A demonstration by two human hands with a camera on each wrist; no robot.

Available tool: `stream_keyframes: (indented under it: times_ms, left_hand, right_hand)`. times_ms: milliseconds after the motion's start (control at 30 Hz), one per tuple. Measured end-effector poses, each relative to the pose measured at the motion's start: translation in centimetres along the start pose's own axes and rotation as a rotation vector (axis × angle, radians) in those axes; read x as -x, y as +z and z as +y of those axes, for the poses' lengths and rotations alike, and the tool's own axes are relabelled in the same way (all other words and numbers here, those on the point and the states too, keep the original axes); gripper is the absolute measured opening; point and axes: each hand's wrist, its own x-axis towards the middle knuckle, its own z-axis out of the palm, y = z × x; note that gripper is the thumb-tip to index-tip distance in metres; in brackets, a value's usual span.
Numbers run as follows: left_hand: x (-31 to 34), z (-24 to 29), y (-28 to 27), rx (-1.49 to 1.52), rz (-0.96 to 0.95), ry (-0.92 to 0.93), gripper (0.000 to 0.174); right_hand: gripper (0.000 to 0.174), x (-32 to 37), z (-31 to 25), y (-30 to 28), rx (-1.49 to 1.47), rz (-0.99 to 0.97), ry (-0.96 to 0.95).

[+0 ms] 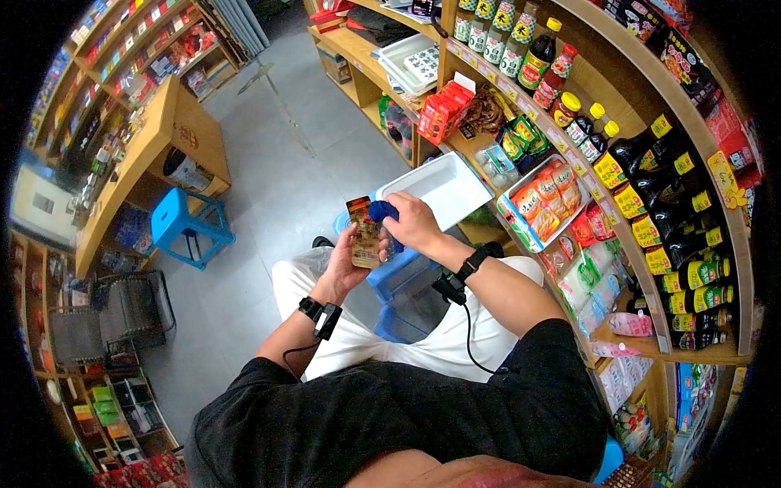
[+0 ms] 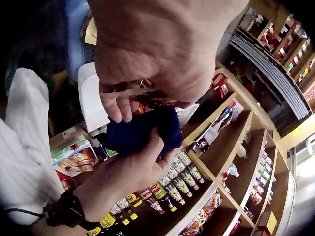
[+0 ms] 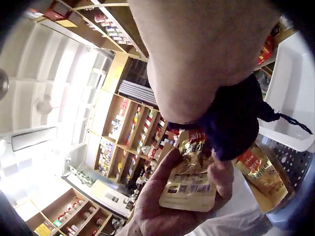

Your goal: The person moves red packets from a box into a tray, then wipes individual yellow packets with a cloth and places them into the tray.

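Head view: my left hand (image 1: 346,267) curls round the lower part of a packet (image 1: 363,232) and holds it upright in front of me. My right hand (image 1: 415,224) grips a bunched blue cloth (image 1: 382,211) in its fingers, pressed against the packet's upper right edge. A white tray (image 1: 455,183) sits just behind both hands.

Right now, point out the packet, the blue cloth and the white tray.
packet (image 1: 363,236), head view, middle of its printed face.
blue cloth (image 1: 381,211), head view, its exposed bunched top.
white tray (image 1: 446,189), head view, bare inner floor.
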Motion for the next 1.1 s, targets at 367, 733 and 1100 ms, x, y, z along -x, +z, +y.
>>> stream_keyframes:
  times_ms: [367,733,1100]
  left_hand:
    - [-1.0,-1.3,-0.1,-0.230,0.012,0.092,0.048]
    - [-1.3,0.7,0.2,-0.069,0.100,0.174,0.045]
    - [-0.4,0.6,0.9,-0.219,0.082,0.149,0.044]
  right_hand:
    - [0.028,0.6,0.0,0.5,0.050,-0.038,-0.205]
    - [0.025,0.1,-1.0,-0.2,-0.042,-0.170,-0.390]
    - [0.027,-0.4,-0.1,-0.8,0.080,-0.041,-0.153]
